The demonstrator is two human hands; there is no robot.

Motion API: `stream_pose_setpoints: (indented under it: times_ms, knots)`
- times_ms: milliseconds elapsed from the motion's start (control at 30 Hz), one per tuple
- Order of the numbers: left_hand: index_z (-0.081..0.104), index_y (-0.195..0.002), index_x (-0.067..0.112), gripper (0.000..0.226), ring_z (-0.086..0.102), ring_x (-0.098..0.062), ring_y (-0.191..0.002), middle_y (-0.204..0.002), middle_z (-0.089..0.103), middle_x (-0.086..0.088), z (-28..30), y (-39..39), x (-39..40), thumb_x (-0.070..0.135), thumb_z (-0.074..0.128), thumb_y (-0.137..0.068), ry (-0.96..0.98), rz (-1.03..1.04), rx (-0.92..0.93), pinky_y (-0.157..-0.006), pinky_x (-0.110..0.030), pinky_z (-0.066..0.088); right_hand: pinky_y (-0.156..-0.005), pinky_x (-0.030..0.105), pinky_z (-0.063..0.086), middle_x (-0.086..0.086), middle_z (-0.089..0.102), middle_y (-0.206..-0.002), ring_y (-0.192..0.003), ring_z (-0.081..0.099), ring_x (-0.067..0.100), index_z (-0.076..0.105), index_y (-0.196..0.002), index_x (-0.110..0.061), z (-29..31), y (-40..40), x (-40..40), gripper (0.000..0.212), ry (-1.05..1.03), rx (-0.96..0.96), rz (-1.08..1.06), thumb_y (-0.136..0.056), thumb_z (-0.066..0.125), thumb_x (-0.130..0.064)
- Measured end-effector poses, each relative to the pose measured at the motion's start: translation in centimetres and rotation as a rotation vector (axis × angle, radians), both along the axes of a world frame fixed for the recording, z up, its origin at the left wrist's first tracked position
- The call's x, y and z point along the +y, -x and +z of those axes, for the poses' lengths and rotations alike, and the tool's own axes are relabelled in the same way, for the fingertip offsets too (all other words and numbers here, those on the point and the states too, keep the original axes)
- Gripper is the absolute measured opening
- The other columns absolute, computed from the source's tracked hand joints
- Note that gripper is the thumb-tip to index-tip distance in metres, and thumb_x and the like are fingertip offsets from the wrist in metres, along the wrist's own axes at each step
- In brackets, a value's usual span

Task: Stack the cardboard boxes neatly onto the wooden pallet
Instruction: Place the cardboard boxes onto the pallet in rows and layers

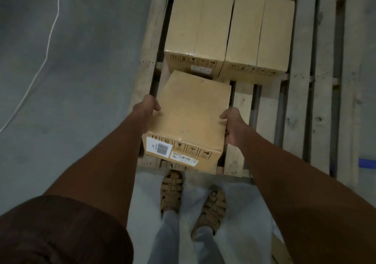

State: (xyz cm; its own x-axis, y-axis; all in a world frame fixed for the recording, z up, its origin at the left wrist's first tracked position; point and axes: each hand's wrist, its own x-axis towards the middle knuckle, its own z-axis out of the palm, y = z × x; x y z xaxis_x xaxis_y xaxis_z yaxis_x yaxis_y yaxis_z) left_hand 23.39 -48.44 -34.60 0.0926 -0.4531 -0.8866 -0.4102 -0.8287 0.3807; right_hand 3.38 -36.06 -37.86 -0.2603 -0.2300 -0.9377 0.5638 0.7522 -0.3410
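Holding a tan rectangular cardboard box (pixel 189 119) over the pale slatted wooden pallet's (pixel 325 80) near left corner, left hand (pixel 149 106) and right hand (pixel 234 125) grip its sides. Advise squaring it against the two stacked tan cartons (pixel 227 30) behind.

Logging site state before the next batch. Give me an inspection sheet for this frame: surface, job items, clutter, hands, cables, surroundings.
Surface: wooden pallet on a grey concrete floor; right-hand slats bare.
Job's things: two cardboard boxes side by side at the pallet's far end; a third box held over the near left corner, barcode label facing the person.
Clutter: nothing seen on the pallet.
Grippers: left hand and right hand grip opposite sides of the third box.
Cables: thin white cord across the floor, left of the pallet.
Surroundings: blue object at right edge; cardboard piece by the person's feet.
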Motion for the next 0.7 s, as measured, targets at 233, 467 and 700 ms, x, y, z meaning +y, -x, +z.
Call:
stream_pose_setpoints:
  times_ms: [233, 467, 700]
  knots:
    - [0.036, -0.151, 0.014, 0.076, 0.041, -0.036, -0.131, -0.151, 0.039, -0.012, -4.1, -1.5, 3.5, 0.059, 0.058, -0.093, -0.209, -0.028, 0.071, -0.105, -0.053, 0.033, -0.100, 0.050, 0.049, 0.015, 0.062, -0.117, -0.106, 0.060, 0.034, 0.060, -0.107, -0.016, -3.1, -2.7, 2.0, 0.023, -0.024, -0.034, 0.074, -0.088, 0.058, -0.028]
    - [0.042, -0.145, 0.022, 0.081, 0.043, -0.033, -0.133, -0.135, 0.045, -0.002, -6.2, -1.2, 3.6, 0.076, 0.052, -0.086, -0.124, 0.140, 0.137, -0.113, -0.055, 0.033, -0.094, 0.043, 0.049, 0.009, 0.061, -0.117, -0.104, 0.057, 0.029, 0.059, -0.094, -0.022, -4.0, -2.9, 0.9, 0.006, 0.004, -0.028, 0.048, -0.088, 0.061, -0.023]
    - [0.052, -0.138, 0.025, 0.081, 0.051, -0.030, -0.125, -0.138, 0.053, -0.003, -6.5, -0.4, -0.7, 0.081, 0.055, -0.080, 0.011, 0.131, 0.161, -0.109, -0.056, 0.041, -0.082, 0.041, 0.050, 0.007, 0.061, -0.107, -0.098, 0.059, 0.028, 0.055, -0.097, -0.025, -4.0, -1.7, -3.0, 0.006, 0.090, 0.001, 0.019, -0.092, 0.058, -0.024]
